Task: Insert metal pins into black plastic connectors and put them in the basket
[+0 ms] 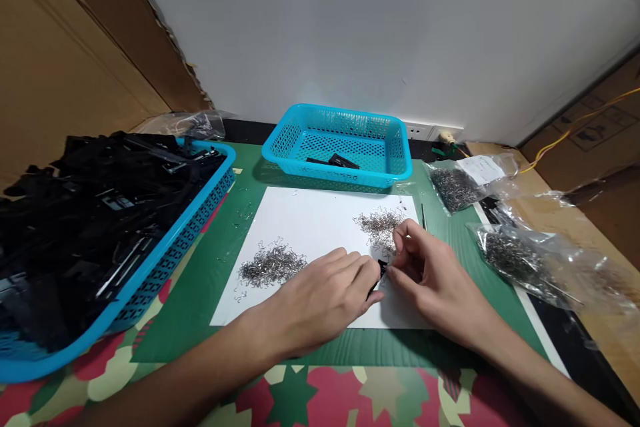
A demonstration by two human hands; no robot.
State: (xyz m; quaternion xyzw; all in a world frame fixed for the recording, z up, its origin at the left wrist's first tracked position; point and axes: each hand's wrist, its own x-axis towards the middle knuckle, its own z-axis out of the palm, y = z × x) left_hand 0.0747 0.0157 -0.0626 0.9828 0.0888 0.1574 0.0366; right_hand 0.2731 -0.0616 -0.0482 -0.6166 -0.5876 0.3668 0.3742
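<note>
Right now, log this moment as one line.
left hand: holds black part | right hand: pinching at black part | under: white sheet | near: spring pile

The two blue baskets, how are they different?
The left basket is heaped full of black plastic parts; the back basket holds only a couple of black pieces. The left basket sits near the person's left arm; the back basket stands by the wall. Both are blue with holes in their sides.
</note>
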